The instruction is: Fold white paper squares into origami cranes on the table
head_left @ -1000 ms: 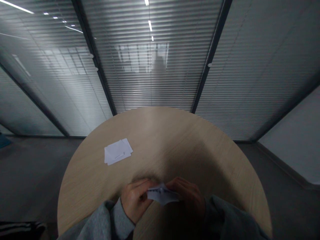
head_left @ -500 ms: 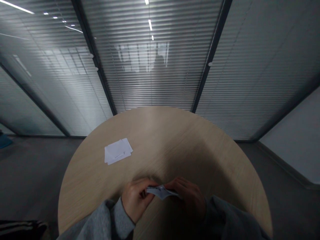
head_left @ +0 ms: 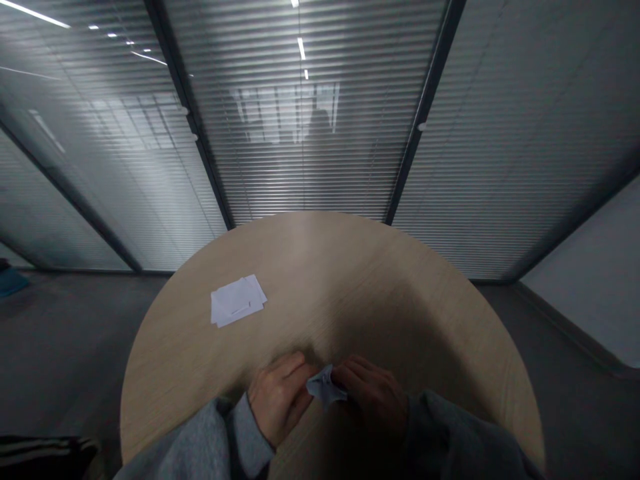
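Between my two hands, near the front of the round table, is a small folded piece of paper (head_left: 325, 388) with several points sticking out. My left hand (head_left: 283, 395) pinches its left side, fingers curled. On its right side, my right hand (head_left: 367, 390) is closed on the paper and lies in deep shadow, so some of its fingers are hard to make out. A small stack of white paper sheets (head_left: 237, 301) lies on the table to the left, beyond my left hand, with its edges slightly out of line.
The round wooden table (head_left: 300, 260) has its curved far edge close to glass panels with blinds (head_left: 305, 167). Dark frame posts stand between the panels. A striped dark item (head_left: 45, 457) is at the lower left, and a blue object (head_left: 11, 281) rests on the floor at far left.
Both hands have squeezed the paper from the sides. Its wide, flat shape has become narrower and taller, with points opening out. The stack of sheets stays put.
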